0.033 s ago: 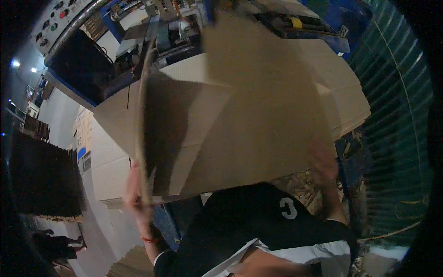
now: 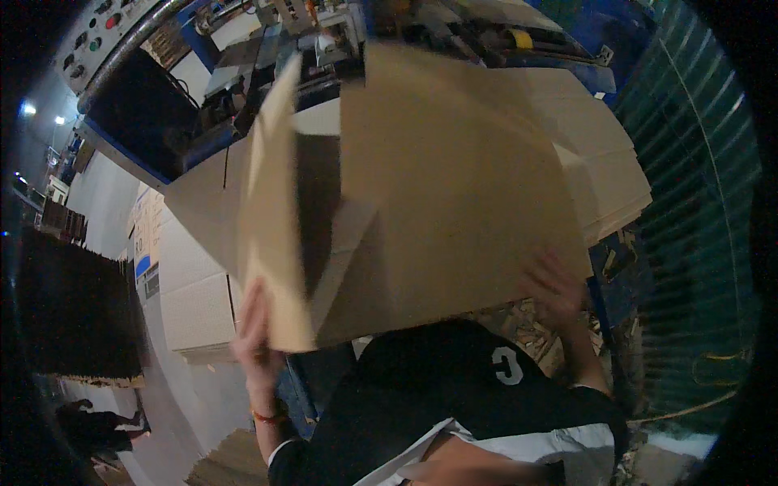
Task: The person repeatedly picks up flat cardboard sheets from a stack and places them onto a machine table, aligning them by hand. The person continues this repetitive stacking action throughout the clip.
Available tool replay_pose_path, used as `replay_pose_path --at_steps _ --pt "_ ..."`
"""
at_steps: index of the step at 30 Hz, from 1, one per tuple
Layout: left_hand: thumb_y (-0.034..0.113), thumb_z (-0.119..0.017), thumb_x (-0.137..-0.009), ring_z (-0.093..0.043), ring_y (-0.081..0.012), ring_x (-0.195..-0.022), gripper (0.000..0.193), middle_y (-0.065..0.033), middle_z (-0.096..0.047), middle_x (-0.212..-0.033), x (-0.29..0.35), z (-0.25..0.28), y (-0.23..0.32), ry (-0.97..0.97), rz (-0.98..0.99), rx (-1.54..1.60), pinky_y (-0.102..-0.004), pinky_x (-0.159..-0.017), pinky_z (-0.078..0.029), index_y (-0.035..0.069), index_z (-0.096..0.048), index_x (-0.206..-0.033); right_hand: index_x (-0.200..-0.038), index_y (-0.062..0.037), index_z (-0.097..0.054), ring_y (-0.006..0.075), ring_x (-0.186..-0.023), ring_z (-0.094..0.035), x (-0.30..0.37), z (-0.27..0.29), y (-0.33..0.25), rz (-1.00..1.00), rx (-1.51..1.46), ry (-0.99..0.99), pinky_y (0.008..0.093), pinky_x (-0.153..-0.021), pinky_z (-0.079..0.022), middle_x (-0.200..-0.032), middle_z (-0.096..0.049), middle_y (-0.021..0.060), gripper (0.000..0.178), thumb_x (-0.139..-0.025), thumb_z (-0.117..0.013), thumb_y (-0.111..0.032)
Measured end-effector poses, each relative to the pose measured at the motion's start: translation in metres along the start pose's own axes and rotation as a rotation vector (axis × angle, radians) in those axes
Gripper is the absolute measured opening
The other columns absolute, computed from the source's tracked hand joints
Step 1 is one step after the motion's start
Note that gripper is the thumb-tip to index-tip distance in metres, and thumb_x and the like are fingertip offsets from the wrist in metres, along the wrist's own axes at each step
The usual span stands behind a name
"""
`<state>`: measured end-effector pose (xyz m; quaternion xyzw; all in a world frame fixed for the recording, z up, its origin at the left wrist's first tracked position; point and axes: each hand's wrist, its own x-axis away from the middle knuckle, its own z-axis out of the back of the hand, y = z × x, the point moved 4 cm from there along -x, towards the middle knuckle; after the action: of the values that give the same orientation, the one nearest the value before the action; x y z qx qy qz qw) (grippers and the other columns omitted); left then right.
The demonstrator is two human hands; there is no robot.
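Left hand [image 2: 253,336] and right hand [image 2: 555,287] gripped the big cardboard box [image 2: 421,202] by its lower edges; box hid most fingers and the stack behind.

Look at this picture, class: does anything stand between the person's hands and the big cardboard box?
Nothing visible does. The left hand grips the cardboard box at its lower left edge, and the right hand presses directly against its lower right edge.
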<state>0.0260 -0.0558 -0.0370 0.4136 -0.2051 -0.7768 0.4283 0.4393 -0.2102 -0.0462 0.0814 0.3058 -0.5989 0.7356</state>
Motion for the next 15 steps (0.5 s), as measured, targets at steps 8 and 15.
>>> replay_pose_path --at_steps 8,15 --pt "0.007 -0.05 -0.079 -0.04 -0.0315 -0.125 0.048 -0.0106 -0.043 -0.135 -0.025 -0.058 0.019 -0.471 -0.31 -0.53 -0.0454 -0.105 -0.029 0.014 -0.05 -0.126 -0.113 -0.0107 -0.06 0.0306 -0.124 -0.041 -0.022 -0.026 0.026 0.159 0.003 -0.354 0.0482 -0.104 -0.03 -0.13 -0.049 0.0081 0.037 -0.076 -0.059 -0.012" --pt "0.013 -0.041 -0.086 -0.038 -0.0321 -0.125 0.046 -0.0134 -0.04 -0.137 -0.07 -0.066 0.003 -0.341 -0.319 -0.533 -0.044 -0.105 -0.029 0.013 -0.045 -0.131 -0.124 -0.0127 -0.051 0.029 -0.128 -0.036 -0.07 -0.052 0.107 0.128 0.124 -0.412 0.0427 -0.104 -0.03 -0.135 -0.043 0.0071 0.059 -0.073 -0.063 -0.041"
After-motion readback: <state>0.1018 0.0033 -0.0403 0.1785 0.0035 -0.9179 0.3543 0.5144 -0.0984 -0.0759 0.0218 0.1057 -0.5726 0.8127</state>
